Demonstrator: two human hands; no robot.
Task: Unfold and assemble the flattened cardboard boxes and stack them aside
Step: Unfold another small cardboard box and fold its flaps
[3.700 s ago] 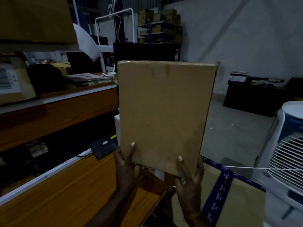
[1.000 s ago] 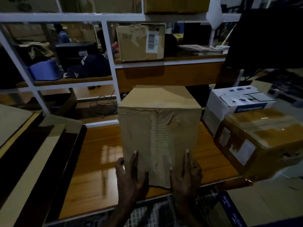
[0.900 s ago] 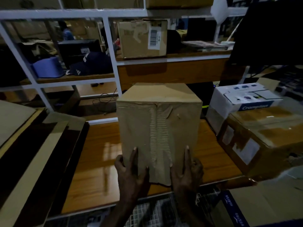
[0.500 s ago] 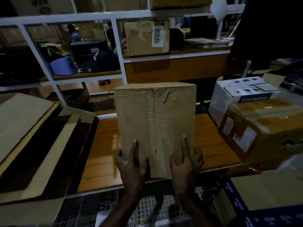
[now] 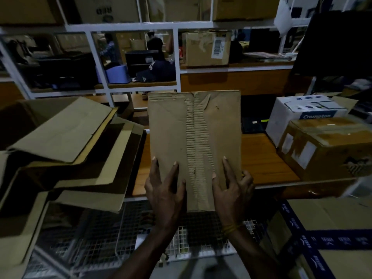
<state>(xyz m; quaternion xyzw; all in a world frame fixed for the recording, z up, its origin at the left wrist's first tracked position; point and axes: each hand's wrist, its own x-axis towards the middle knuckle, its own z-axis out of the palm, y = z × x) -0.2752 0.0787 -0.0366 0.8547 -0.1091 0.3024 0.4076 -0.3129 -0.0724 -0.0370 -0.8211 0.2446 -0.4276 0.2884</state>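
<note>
Head view: both hands hold a cardboard box (image 5: 194, 141) upright above the wooden counter (image 5: 265, 160) edge. Left hand (image 5: 164, 190) and right hand (image 5: 231, 188) clasp its lower end, fingers spread over the near face (torn down the middle, corrugation showing). Flattened cardboard (image 5: 66, 137) lies piled left.

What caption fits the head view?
Both hands, left and right, hold a cardboard box above the wooden shelf.
</note>
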